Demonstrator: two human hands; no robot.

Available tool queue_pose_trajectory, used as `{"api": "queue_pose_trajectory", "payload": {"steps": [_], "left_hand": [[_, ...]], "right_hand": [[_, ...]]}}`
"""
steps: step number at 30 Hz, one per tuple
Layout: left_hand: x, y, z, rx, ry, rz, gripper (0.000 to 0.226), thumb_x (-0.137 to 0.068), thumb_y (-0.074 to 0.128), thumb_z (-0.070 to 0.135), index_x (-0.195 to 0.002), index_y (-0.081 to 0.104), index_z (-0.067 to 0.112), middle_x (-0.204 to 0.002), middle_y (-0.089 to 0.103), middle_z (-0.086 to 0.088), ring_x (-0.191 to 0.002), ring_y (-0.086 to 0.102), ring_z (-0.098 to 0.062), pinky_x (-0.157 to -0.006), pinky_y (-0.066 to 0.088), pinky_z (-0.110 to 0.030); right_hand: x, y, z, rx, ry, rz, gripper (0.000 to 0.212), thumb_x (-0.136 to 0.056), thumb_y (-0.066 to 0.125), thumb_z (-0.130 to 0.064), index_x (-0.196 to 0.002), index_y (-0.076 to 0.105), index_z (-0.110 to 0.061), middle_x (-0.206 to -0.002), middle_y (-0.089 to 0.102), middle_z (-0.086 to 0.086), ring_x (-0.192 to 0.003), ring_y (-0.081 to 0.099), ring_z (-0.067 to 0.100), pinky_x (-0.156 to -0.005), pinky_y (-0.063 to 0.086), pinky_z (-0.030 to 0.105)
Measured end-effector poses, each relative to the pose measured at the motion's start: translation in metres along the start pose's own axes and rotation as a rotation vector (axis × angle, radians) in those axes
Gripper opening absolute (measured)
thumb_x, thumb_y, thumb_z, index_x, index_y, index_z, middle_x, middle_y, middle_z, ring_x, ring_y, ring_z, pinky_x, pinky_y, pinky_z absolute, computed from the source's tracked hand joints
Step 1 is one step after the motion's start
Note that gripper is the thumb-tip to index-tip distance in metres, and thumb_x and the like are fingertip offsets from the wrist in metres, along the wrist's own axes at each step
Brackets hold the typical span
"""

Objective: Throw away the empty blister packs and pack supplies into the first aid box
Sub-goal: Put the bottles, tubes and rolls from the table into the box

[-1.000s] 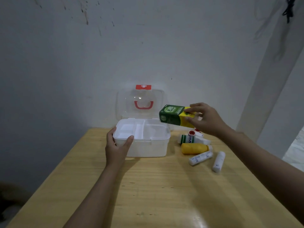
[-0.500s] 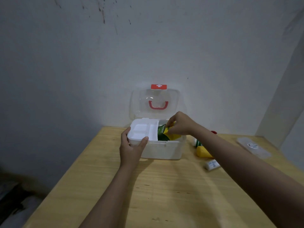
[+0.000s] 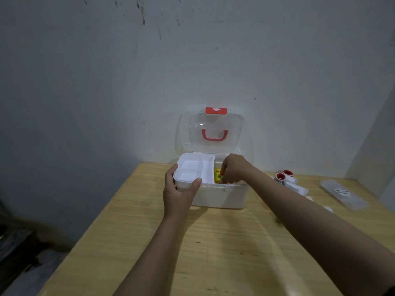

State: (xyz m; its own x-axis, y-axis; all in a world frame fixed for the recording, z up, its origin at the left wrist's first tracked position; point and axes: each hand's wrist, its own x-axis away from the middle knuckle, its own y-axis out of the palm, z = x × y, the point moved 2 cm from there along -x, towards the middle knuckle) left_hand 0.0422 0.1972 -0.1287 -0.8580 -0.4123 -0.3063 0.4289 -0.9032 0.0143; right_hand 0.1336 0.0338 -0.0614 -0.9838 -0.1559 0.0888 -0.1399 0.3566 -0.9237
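Single view only, head-worn wide-angle camera. Looks forward and down from above near edge of light wooden bench [image 3: 213, 242], facing grey scuffed wall [image 3: 192, 60]. Both forearms enter from bottom edge. White plastic first aid box with clear raised lid [image 3: 215, 195] sits mid-frame, at arm's reach, beyond left grip [image 3: 179, 193] and below right grip [image 3: 232, 170]. Edges bowed by lens. No second view, so no shared area.

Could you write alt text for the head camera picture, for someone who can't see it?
A person's right hand lowers a yellow and green carton into an open white first aid box on a wooden table, while the left hand grips the box's front left corner. Its clear lid stands upright; red-capped rolls lie to the right.
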Motion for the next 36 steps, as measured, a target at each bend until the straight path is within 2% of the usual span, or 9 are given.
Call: {"api": "queue_pose_trajectory", "payload": {"steps": [6, 12, 14, 16, 19, 21, 26, 31, 36], "left_hand": [[-0.001, 0.0, -0.002, 0.005, 0.004, 0.001, 0.074, -0.073, 0.079, 0.029, -0.134, 0.039, 0.027, -0.126, 0.047, 0.007, -0.113, 0.05, -0.014, -0.07, 0.049, -0.016], [-0.001, 0.0, -0.003, 0.008, 0.0, -0.001, 0.072, -0.073, 0.079, 0.031, -0.134, 0.039, 0.03, -0.127, 0.048, 0.005, -0.112, 0.051, -0.016, -0.073, 0.053, -0.022], [-0.001, -0.001, -0.003, 0.024, 0.001, 0.0, 0.07, -0.073, 0.079, 0.029, -0.131, 0.041, 0.032, -0.126, 0.05, 0.006, -0.112, 0.052, -0.015, -0.078, 0.053, -0.025], [-0.001, -0.001, -0.003, 0.036, 0.002, 0.005, 0.069, -0.073, 0.079, 0.027, -0.131, 0.042, 0.031, -0.123, 0.051, 0.007, -0.11, 0.053, -0.013, -0.08, 0.052, -0.026], [0.0, -0.001, -0.002, 0.031, 0.005, 0.013, 0.068, -0.073, 0.079, 0.028, -0.131, 0.043, 0.03, -0.123, 0.051, 0.007, -0.109, 0.054, -0.014, -0.084, 0.052, -0.029], [0.0, -0.002, -0.003, 0.024, 0.001, 0.013, 0.068, -0.074, 0.079, 0.029, -0.132, 0.042, 0.03, -0.125, 0.051, 0.007, -0.11, 0.054, -0.014, -0.083, 0.051, -0.028], [0.0, 0.0, -0.001, 0.017, 0.01, 0.026, 0.067, -0.075, 0.077, 0.028, -0.132, 0.043, 0.028, -0.131, 0.05, 0.005, -0.113, 0.053, -0.016, -0.08, 0.047, -0.022], [0.003, 0.001, 0.002, 0.017, 0.021, 0.028, 0.065, -0.077, 0.076, 0.025, -0.133, 0.043, 0.026, -0.128, 0.05, 0.007, -0.11, 0.053, -0.012, -0.073, 0.043, -0.013], [0.003, 0.001, 0.003, -0.005, 0.031, 0.038, 0.064, -0.078, 0.075, 0.022, -0.134, 0.043, 0.022, -0.125, 0.05, 0.008, -0.108, 0.052, -0.011, -0.068, 0.044, -0.01]], "right_hand": [[-0.003, 0.002, 0.0, -0.21, 0.109, -0.044, 0.025, -0.067, 0.084, -0.014, -0.09, 0.075, -0.008, -0.091, 0.074, 0.012, -0.073, 0.068, 0.019, -0.076, 0.06, 0.033], [0.008, -0.009, -0.001, -0.249, 0.098, -0.058, 0.029, -0.072, 0.079, -0.008, -0.1, 0.072, -0.006, -0.087, 0.069, 0.009, -0.077, 0.068, 0.02, -0.079, 0.059, 0.033], [0.015, -0.022, 0.005, -0.283, 0.031, 0.086, 0.03, -0.072, 0.079, -0.011, -0.101, 0.072, -0.007, -0.088, 0.069, 0.009, -0.08, 0.068, 0.021, -0.076, 0.058, 0.031], [0.031, -0.038, 0.018, -0.339, -0.06, 0.334, 0.026, -0.075, 0.076, -0.016, -0.1, 0.071, -0.01, -0.091, 0.071, 0.009, -0.08, 0.067, 0.02, -0.077, 0.056, 0.032], [0.062, -0.053, 0.054, -0.403, -0.109, 0.591, 0.018, -0.08, 0.068, -0.016, -0.097, 0.072, -0.01, -0.079, 0.07, 0.005, -0.07, 0.063, 0.016, -0.072, 0.051, 0.028], [0.078, -0.057, 0.09, -0.357, -0.057, 0.662, 0.017, -0.081, 0.066, -0.013, -0.096, 0.072, -0.009, -0.08, 0.07, 0.007, -0.071, 0.064, 0.019, -0.073, 0.049, 0.026], [0.105, -0.049, 0.202, -0.224, 0.258, 0.787, 0.028, -0.079, 0.062, -0.01, -0.105, 0.068, -0.003, -0.107, 0.068, 0.021, -0.103, 0.061, 0.036, -0.09, 0.045, 0.037], [0.119, -0.033, 0.271, -0.108, 0.586, 0.678, 0.045, -0.084, 0.056, -0.023, -0.128, 0.054, -0.013, -0.129, 0.048, 0.026, -0.121, 0.037, 0.045, -0.094, 0.042, 0.049], [0.114, -0.017, 0.295, -0.179, 0.596, 0.628, 0.041, -0.086, 0.056, -0.029, -0.125, 0.059, -0.017, -0.133, 0.045, 0.021, -0.121, 0.041, 0.046, -0.099, 0.039, 0.048]]}}
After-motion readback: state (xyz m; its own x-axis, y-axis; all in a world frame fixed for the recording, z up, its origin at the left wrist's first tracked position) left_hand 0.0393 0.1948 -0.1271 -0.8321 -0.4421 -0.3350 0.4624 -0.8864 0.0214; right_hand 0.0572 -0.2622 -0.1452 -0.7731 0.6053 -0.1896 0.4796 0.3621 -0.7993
